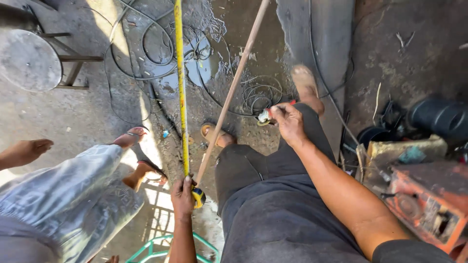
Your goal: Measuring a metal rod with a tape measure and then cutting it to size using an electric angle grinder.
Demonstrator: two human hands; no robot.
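Your left hand (183,196) grips the yellow tape measure (181,87), blade already run out along the thin rod (233,87) over the wet floor (229,29). Your right hand (287,122) pinches a marker (265,116), off the rod; marking looks undone.

Outdoor workshop yard: wet concrete floor (87,117), loose wire coils (261,95), orange machine (429,204) near right, round metal stool (29,61) far left.

Yellow steel tape measure (181,87): blade extended, running 12 to 6 o'clock, case at 6. Thin pale wooden rod (233,87): slanting 1 to 7 o'clock, just beside tape.
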